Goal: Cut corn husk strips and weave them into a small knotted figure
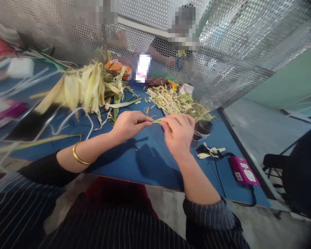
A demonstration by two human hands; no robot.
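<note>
Between my two hands runs a short, narrow strip of green corn husk point(157, 120). My left hand point(129, 125) pinches its left end, thumb against fingertips. The other end is gripped by my right hand point(178, 131), its fingers curled over and hiding part of the strip. Just right of that hand stands a black spool point(202, 129) with pale thread loose around it. A heap of shredded husk point(178, 102) lies right behind my hands. To the left is a larger bundle of whole corn husks point(85, 84).
A purple box point(244, 170) with a black cable lies at the right edge of the blue table point(155, 162). Small husk pieces point(209, 151) are near it. On the left are a dark phone-like slab point(33, 122) and a white cable point(89, 119). Perforated metal panels point(150, 27) stand behind.
</note>
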